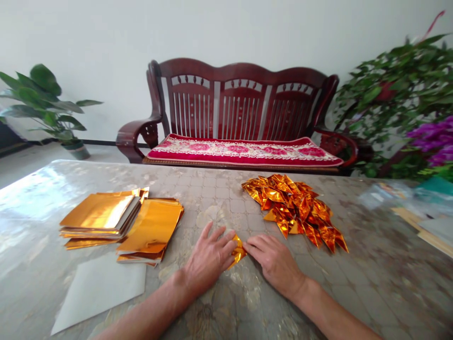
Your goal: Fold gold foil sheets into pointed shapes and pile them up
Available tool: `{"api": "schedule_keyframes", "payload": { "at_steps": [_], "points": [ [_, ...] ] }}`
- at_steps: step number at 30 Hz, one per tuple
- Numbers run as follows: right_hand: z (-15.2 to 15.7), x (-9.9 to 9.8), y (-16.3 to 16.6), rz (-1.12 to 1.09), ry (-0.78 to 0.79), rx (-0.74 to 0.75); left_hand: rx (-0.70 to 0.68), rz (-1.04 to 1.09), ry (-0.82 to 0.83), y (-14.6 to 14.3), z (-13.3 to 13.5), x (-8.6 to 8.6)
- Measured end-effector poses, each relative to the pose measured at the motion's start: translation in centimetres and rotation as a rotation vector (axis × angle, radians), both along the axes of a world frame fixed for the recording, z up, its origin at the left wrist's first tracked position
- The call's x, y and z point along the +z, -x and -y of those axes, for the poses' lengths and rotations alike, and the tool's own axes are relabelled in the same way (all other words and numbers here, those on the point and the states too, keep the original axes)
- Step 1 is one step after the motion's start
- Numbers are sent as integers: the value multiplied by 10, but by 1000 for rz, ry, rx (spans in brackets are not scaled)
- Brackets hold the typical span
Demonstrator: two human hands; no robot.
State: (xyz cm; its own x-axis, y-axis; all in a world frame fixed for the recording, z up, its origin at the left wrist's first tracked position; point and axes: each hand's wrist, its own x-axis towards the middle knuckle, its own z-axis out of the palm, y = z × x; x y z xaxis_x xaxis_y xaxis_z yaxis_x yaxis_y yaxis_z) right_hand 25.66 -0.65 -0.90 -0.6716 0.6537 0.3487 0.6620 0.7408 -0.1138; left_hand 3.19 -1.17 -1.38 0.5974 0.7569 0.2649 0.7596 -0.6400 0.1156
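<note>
Meeting over a small folded piece of shiny gold foil paper [239,251], two bare hands at the near middle of the table. The piece lies between them, low over the tabletop, partly covered by the fingers.

Left hand [209,255]: back turned up, reaching in from the left. Outer fingers spread apart; the fingers nearest the foil cover its left part. Thumb pinch there: cannot tell.

Right hand [279,265]: fingers curled and drawn together, tips touching the right end of the foil. Whether they are clamped on it, cannot tell; the underside is hidden.

Table [215,182]: grey-beige cover, grid and flower pattern, glossy. On the left, two neighbouring stacks of rectangular gold foil sheets, the farther-left stack [95,210] and the nearer stack [152,224], edges uneven. Just in front of them, one plain pale-grey rectangular sheet [106,288], flat.

Beyond the right hand and to its right, a loose heap of pointed, folded orange-gold foil shapes [293,203], overlapping. Far right: crumpled clear plastic bags [385,194].

Background: dark-red carved wooden bench [244,106] with a red floral seat cover [237,150], against a white wall [212,28]. Broad-leaved green potted plant [46,101] at left; trailing green foliage [396,89] and bright purple flowers [433,137] at right.
</note>
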Motion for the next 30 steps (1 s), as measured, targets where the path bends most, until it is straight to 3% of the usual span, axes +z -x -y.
{"api": "schedule_keyframes", "payload": {
  "at_steps": [6, 10, 14, 17, 20, 25, 30],
  "points": [
    [0, 1, -3, -127, 95, -3, -6, 13, 28, 2, 2, -2],
    [2, 1, 7, -89, 118, -6, -7, 18, 66, 6, -1, 0],
    [10, 0, 17, -66, 89, 6, -50, -22, 23, 12, -10, 8],
    [18, -2, 26, -52, 48, -71, -28, -55, -32, 13, -11, 17],
    [25, -4, 33, -15, 15, -149, 20, -84, 7, 11, 2, 22],
    [36, -5, 42, 78, -33, -209, -39, -112, 114, 3, 40, 15],
    [35, -1, 40, 82, 6, -187, 72, -130, 67, -4, 61, 6]
  ]
}}
